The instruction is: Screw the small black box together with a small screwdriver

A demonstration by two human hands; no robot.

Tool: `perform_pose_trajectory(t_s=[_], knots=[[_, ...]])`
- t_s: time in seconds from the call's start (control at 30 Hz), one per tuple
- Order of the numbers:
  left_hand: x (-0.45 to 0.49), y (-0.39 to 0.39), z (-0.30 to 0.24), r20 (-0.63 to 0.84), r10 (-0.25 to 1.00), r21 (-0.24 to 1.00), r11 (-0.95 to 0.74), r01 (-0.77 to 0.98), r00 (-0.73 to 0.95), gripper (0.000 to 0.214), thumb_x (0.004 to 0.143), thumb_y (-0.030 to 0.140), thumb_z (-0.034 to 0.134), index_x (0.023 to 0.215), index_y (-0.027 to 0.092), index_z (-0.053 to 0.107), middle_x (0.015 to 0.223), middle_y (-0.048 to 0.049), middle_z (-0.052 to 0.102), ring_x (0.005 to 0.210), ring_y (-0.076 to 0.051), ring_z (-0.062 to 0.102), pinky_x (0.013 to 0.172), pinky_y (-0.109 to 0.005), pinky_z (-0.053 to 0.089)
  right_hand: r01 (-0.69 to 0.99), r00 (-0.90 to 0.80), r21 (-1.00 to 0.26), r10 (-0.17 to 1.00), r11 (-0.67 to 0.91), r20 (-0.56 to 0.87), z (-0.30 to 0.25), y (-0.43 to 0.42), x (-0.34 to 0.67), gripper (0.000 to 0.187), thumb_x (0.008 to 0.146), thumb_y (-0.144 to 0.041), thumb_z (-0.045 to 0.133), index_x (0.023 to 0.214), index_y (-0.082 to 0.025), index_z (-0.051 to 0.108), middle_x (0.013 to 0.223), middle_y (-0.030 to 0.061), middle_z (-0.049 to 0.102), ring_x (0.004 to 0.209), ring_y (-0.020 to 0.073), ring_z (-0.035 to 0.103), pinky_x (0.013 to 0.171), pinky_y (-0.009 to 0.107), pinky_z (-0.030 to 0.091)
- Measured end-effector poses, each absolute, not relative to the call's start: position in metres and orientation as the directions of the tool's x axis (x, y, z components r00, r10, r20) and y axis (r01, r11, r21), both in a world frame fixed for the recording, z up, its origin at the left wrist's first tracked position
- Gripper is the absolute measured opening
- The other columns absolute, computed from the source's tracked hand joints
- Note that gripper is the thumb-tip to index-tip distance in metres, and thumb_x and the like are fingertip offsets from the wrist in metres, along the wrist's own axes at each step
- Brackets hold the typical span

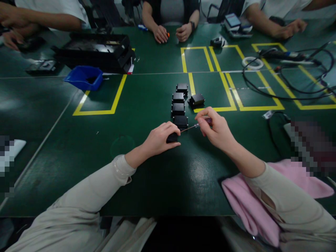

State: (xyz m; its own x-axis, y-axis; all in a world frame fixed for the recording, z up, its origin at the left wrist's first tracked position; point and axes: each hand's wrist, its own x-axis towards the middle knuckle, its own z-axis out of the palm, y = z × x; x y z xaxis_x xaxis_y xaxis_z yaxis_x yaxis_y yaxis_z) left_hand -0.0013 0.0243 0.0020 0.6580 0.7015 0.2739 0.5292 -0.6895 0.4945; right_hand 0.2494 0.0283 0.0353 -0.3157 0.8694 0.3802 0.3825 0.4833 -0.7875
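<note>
My left hand (164, 138) is closed around a small black box (172, 138) on the green table, its thumb along the near side. A screwdriver (191, 127) is gripped by its dark handle in my right hand (214, 127). Its thin shaft points left, and the tip reaches the held box's right side; whether it sits in a screw I cannot make out. Just beyond my left hand a row of similar black boxes (178, 109) with small silvery screws at their corners runs away from me. One more black box (197, 100) lies askew to the right of the row.
A blue scoop-shaped bin (85, 77) and stacked black trays (97, 52) stand at the far left. Black cables (278, 96) and a white tape ring (252, 63) lie at the right. A pink cloth (246, 196) sits under my right forearm. Co-workers' hands (183, 32) rest across the table.
</note>
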Motion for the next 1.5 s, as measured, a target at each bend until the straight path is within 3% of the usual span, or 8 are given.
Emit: perform_pose_trajectory(t_s=[0.17,0.37,0.57,0.67,0.9,1.1,1.33,1.5], knots=[[-0.0009,0.0242,0.0034,0.274,0.702,0.493,-0.689,0.530,0.657,0.026,0.090,0.029,0.076,0.108,0.019,0.059,0.115,-0.0080,0.066,0.105,-0.024,0.063,0.091,-0.038,0.052,0.377,-0.314,-0.792,0.870,0.481,0.379,0.0354,0.0289,0.2498,0.003,0.100,-0.024,0.052,0.100,-0.021,0.053,0.068,-0.0047,0.054,0.058,0.0113,0.053,0.059,0.027,0.037],[-0.0009,0.0239,0.0037,0.275,0.702,0.496,-0.689,0.528,0.657,0.027,0.090,0.028,0.076,0.108,0.020,0.059,0.115,-0.0078,0.066,0.105,-0.024,0.063,0.092,-0.038,0.053,0.384,-0.324,-0.798,0.877,0.465,0.355,0.0356,0.0296,0.2507,0.015,0.102,-0.033,0.054,0.092,-0.021,0.054,0.059,-0.0067,0.050,0.050,0.0101,0.048,0.055,0.027,0.034],[-0.0008,0.0238,0.0035,0.268,0.707,0.500,-0.682,0.534,0.654,0.027,0.090,0.028,0.077,0.108,0.020,0.059,0.115,-0.0075,0.066,0.106,-0.024,0.063,0.093,-0.038,0.053,0.330,-0.296,-0.840,0.893,0.430,0.340,0.0308,0.0303,0.2497,0.006,0.101,-0.023,0.052,0.106,-0.022,0.053,0.065,-0.0072,0.053,0.049,0.0096,0.049,0.054,0.027,0.036],[-0.0007,0.0239,0.0034,0.259,0.711,0.497,-0.678,0.541,0.653,0.027,0.089,0.028,0.077,0.107,0.020,0.059,0.115,-0.0074,0.066,0.106,-0.024,0.063,0.093,-0.039,0.053,0.338,-0.300,-0.835,0.891,0.434,0.342,0.0312,0.0306,0.2497,0.002,0.101,-0.024,0.053,0.101,-0.022,0.053,0.065,-0.0070,0.053,0.049,0.0092,0.050,0.055,0.027,0.036],[-0.0007,0.0235,0.0037,0.259,0.712,0.503,-0.677,0.538,0.653,0.026,0.090,0.028,0.076,0.108,0.020,0.058,0.116,-0.0075,0.066,0.107,-0.024,0.063,0.094,-0.039,0.053,0.328,-0.304,-0.850,0.898,0.413,0.319,0.0305,0.0305,0.2503,0.014,0.103,-0.034,0.055,0.095,-0.022,0.054,0.058,-0.0089,0.049,0.042,0.0082,0.045,0.050,0.027,0.033],[-0.0006,0.0234,0.0042,0.261,0.711,0.501,-0.678,0.538,0.653,0.027,0.089,0.027,0.077,0.108,0.020,0.059,0.115,-0.0073,0.066,0.106,-0.024,0.062,0.093,-0.039,0.053,0.315,-0.290,-0.855,0.899,0.413,0.328,0.0290,0.0298,0.2499,0.008,0.102,-0.023,0.054,0.109,-0.023,0.051,0.066,-0.0079,0.051,0.049,0.0095,0.050,0.056,0.027,0.037],[-0.0003,0.0234,0.0050,0.255,0.715,0.505,-0.673,0.541,0.651,0.026,0.090,0.028,0.076,0.108,0.021,0.059,0.115,-0.0070,0.066,0.106,-0.024,0.063,0.094,-0.038,0.053,0.331,-0.319,-0.858,0.903,0.392,0.289,0.0313,0.0292,0.2507,0.014,0.105,-0.037,0.053,0.099,-0.024,0.051,0.059,-0.0083,0.049,0.044,0.0100,0.045,0.051,0.028,0.033],[-0.0004,0.0240,0.0039,0.251,0.719,0.500,-0.669,0.549,0.648,0.026,0.090,0.028,0.076,0.108,0.021,0.058,0.116,-0.0071,0.066,0.107,-0.024,0.063,0.094,-0.038,0.052,0.324,-0.304,-0.846,0.894,0.423,0.330,0.0316,0.0287,0.2501,0.008,0.102,-0.030,0.054,0.106,-0.024,0.051,0.065,-0.0070,0.050,0.052,0.0110,0.050,0.055,0.027,0.036]])
